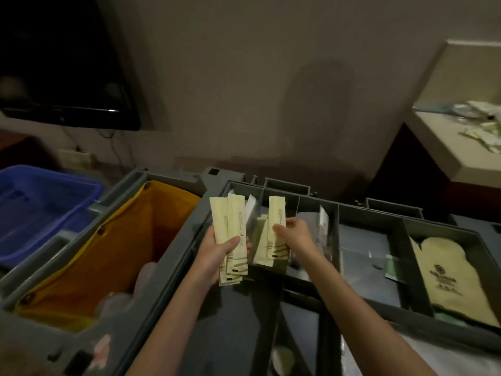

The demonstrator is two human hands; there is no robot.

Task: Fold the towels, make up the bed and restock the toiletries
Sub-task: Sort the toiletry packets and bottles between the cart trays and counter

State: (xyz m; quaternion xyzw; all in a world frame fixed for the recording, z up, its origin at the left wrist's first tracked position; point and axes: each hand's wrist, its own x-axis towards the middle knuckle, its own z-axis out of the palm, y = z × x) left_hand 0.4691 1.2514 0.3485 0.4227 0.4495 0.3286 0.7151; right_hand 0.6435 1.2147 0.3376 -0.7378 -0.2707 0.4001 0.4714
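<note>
Sachets in both hands over the cart tray

Toiletry sachets fill both hands at the centre of the frame. The left hand point(217, 251) grasps a fanned bundle of cream sachets point(230, 234), fingers and thumb curled round its lower half, the packets standing nearly upright above the left end of the grey divided tray point(371, 213). Just to the right, the right hand point(294, 232) pinches a single cream sachet point(276, 221) by its edge, holding it upright over a tray compartment where more sachets of the same kind point(264, 248) lean against the divider. Both forearms reach in from the bottom edge.

Further right in the tray, one compartment holds clear flat packets point(363, 256), and the rightmost one holds a beige mitt-shaped item with a dark printed logo point(450, 278).

At centre left, a yellow cloth bag point(113, 240) hangs open inside the grey cart frame point(168, 240), with pale crumpled material at its bottom. A blue plastic basket point(40, 207) sits at the left edge. A dark wall-mounted screen point(62, 77) occupies the upper left, and a pale counter point(444, 142) with scattered small packets shows at the right edge.
</note>
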